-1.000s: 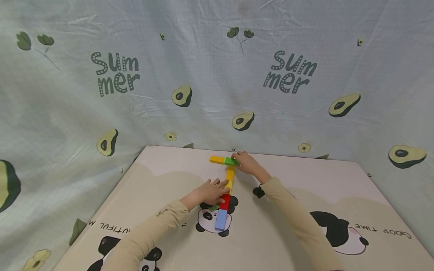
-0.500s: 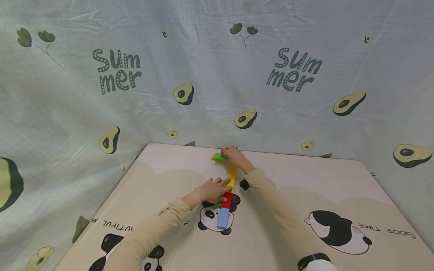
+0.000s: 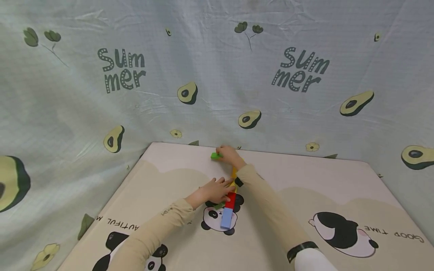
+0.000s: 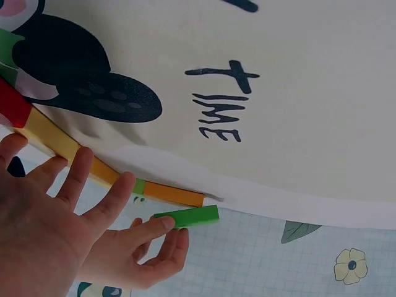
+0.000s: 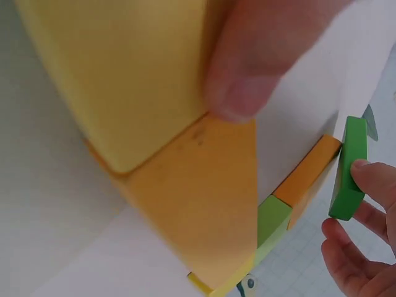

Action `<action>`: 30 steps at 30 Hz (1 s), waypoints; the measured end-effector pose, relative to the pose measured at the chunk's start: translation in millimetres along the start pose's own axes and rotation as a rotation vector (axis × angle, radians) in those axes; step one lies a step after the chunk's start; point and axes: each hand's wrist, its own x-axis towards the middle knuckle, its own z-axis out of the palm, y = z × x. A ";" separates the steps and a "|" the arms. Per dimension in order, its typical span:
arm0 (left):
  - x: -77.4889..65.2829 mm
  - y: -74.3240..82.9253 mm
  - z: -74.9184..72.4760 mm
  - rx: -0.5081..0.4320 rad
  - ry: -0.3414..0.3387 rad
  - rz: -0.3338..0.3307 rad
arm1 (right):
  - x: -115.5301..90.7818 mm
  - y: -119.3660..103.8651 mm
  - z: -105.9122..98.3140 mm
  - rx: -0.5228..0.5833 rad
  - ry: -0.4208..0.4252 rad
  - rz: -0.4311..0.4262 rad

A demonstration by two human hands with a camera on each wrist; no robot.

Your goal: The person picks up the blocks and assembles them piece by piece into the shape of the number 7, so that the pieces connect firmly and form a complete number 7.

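Note:
My right hand [image 3: 231, 155] pinches a green block [image 4: 192, 216] between thumb and fingers at the far end of a row of blocks. In the right wrist view the green block's upper end is close to the end orange block [image 5: 309, 173]; I cannot tell whether they touch. My left hand [image 3: 215, 191] lies with fingers spread along the row, a fingertip against a yellow block [image 5: 117, 74]. The row has a blue block [image 3: 226, 218], a red block [image 3: 230, 200], yellow and orange blocks, and a light green block [image 5: 270, 226]. My right hand partly hides the far end in the head view.
The row lies on a table covering [image 3: 271, 233] printed with pandas and lettering. A pale cloth [image 3: 210, 67] with avocados and the word "summer" hangs behind the table's far edge and along its sides.
My right hand has moved left along the far end of the row, carrying the green block past the light green part toward the end orange block. My left hand has stayed on the row.

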 end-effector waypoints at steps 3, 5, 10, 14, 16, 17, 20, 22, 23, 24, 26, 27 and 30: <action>0.4 -0.1 0.6 0.012 0.014 0.007 | 7.7 7.6 16.0 -0.034 0.067 -0.049; 0.9 -0.5 0.5 0.017 0.019 0.007 | 6.2 -0.2 2.7 0.008 0.003 -0.031; 1.7 -1.8 -1.5 0.015 0.011 -0.001 | 13.1 3.9 9.4 -0.012 -0.007 -0.078; 0.6 -2.0 -4.1 0.000 -0.005 -0.009 | 47.7 43.6 72.9 -0.066 -0.040 -0.054; -0.1 -1.8 -4.9 -0.001 -0.009 -0.012 | 55.2 53.4 88.7 -0.058 -0.043 -0.045; -0.2 -1.7 -4.6 0.001 -0.009 -0.013 | 55.1 52.1 88.0 -0.054 -0.051 -0.034; -0.2 -1.5 -3.4 0.006 -0.009 -0.013 | 36.9 30.5 56.1 -0.006 -0.054 -0.047; 0.1 -1.4 -3.0 -0.002 -0.011 -0.014 | 27.1 17.0 36.5 0.048 -0.080 -0.038; 0.2 -1.4 -2.5 -0.007 -0.013 -0.014 | 22.2 9.2 24.8 0.083 -0.118 -0.019; 0.3 -1.3 -2.3 -0.013 -0.016 -0.013 | 17.5 4.0 18.8 0.106 -0.119 -0.017; 0.2 -1.1 -1.9 -0.023 -0.020 -0.011 | 7.5 -10.0 1.4 0.154 -0.139 -0.001; 0.2 -1.0 -1.6 -0.027 -0.022 -0.010 | 2.1 -20.9 -12.6 0.162 -0.194 0.038; -0.1 -0.4 -0.9 -0.026 -0.028 -0.008 | -18.3 -51.0 -52.5 0.184 -0.255 0.073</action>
